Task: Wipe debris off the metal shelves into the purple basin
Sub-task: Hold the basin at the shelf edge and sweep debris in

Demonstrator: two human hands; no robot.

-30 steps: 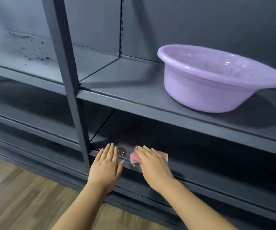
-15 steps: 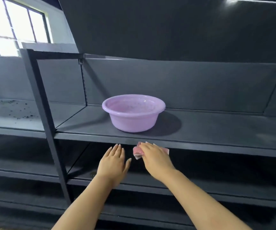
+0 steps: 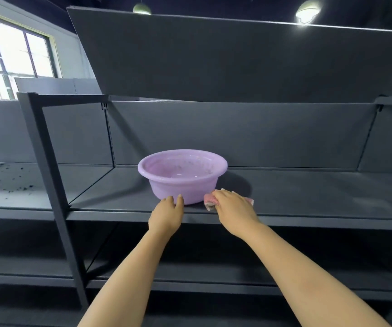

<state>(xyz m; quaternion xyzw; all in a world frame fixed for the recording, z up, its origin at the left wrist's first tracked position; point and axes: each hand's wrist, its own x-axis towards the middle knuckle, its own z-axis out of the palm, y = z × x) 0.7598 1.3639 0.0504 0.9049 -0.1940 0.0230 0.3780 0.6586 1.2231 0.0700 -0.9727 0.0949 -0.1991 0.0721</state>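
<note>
Standing on the shelf, purple basin touches left hand, pink cloth beside it.

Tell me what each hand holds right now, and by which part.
The right hand grips the pink cloth from above, covering its middle. The left hand holds nothing; its fingers reach the purple basin.

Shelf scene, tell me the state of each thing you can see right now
purple basin: upright on the shelf, specks inside
pink cloth: under the right hand, on the shelf
left hand: holds nothing, fingertips at the basin's wall
left shelf bay: scattered with dark debris
ceiling lamp: lit
</note>
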